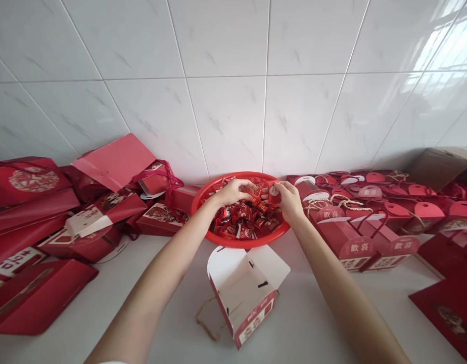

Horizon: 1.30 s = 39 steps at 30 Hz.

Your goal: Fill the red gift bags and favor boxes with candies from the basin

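Note:
A red plastic basket (248, 243) full of red-wrapped candies (243, 215) stands against the tiled wall. Over its left part, my left hand (235, 192) reaches in among the candies, thumb and fingers curved and apart; I make out nothing held in it. My right hand (291, 201), at the basket's right rim, pinches a red candy packet (273, 193) with a round pale mark. Directly in front of the basket, between my forearms, sits an open red gift box (256, 326) with white inner flaps spread and a twine handle (206, 323) hanging at its left.
Folded red gift boxes (360, 245) with twine handles stand in rows on the right. To the left lies a pile of red boxes and bags (40, 298). A brown carton (438, 167) is at the far right, by the white tiled wall (226, 111).

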Each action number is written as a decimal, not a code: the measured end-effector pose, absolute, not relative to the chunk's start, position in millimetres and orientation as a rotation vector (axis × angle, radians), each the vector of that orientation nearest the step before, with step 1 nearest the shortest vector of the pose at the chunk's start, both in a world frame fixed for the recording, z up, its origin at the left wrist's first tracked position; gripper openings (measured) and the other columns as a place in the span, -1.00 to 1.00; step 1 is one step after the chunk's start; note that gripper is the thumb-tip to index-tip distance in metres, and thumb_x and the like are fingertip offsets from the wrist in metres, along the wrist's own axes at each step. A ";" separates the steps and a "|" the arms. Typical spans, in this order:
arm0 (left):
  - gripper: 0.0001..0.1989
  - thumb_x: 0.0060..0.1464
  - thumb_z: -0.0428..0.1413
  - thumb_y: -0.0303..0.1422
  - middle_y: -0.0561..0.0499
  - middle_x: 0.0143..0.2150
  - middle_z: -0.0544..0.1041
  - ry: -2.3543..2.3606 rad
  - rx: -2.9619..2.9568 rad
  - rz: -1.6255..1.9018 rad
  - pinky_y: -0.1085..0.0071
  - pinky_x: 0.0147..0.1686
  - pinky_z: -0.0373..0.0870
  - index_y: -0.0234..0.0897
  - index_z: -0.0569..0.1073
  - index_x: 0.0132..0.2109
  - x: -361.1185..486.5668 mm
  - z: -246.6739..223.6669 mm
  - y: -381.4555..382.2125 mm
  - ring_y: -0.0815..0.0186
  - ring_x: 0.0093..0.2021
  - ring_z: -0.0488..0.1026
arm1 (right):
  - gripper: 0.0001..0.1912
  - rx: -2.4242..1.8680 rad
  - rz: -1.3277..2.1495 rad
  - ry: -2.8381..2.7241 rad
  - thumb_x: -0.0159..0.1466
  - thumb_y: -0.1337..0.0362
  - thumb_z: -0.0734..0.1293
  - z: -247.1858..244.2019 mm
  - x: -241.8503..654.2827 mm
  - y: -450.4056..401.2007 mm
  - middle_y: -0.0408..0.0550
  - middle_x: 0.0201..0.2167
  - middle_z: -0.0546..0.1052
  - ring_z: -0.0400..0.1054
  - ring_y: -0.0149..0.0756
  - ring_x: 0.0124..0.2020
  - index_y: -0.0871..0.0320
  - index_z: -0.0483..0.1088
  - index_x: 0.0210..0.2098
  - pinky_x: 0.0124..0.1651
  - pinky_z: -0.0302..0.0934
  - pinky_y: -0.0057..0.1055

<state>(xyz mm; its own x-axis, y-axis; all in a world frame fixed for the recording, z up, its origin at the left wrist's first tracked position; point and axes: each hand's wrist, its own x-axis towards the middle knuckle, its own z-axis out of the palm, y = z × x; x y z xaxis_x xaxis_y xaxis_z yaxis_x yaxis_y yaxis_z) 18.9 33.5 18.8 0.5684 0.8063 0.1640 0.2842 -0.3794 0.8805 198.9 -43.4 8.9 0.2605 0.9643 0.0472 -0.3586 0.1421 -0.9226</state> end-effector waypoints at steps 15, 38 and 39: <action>-0.57 -0.04 0.33 -0.18 -0.11 -0.12 0.64 0.763 1.903 0.929 0.22 0.02 0.42 -0.35 0.57 -0.06 29.0 22.0 23.4 0.22 -0.10 0.55 | -0.56 -0.922 1.308 -0.984 -0.21 0.29 0.59 11.0 200.6 -47.1 -0.20 -0.49 0.51 0.46 -0.29 -0.45 0.12 0.37 -0.39 -0.41 0.43 -0.37; -0.79 -0.07 0.26 -0.17 0.07 -0.36 0.61 0.908 2.442 -0.075 0.41 -0.36 0.28 -0.17 0.61 -0.29 44.4 17.1 7.8 0.20 -0.33 0.50 | -0.65 -0.819 1.155 -0.743 -0.19 0.37 0.49 8.0 201.4 -43.1 -0.18 -0.55 0.53 0.52 -0.20 -0.44 0.12 0.42 -0.38 -0.35 0.42 -0.34; -0.78 -0.06 0.26 -0.16 0.08 -0.35 0.61 0.886 2.403 -0.007 0.41 -0.34 0.28 -0.18 0.61 -0.29 41.2 18.2 10.3 0.22 -0.32 0.50 | -0.66 -0.802 1.158 -0.745 -0.18 0.35 0.50 7.9 201.7 -43.1 -0.16 -0.54 0.54 0.53 -0.19 -0.42 0.13 0.43 -0.38 -0.33 0.42 -0.34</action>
<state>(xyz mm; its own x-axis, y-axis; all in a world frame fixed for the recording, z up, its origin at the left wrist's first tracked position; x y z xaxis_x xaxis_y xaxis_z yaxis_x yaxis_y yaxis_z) 41.2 10.3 18.2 0.7801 0.5947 -0.1947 0.5978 -0.6164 0.5125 201.7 -43.1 7.9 0.2368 0.9671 0.0932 -0.4857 0.2009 -0.8508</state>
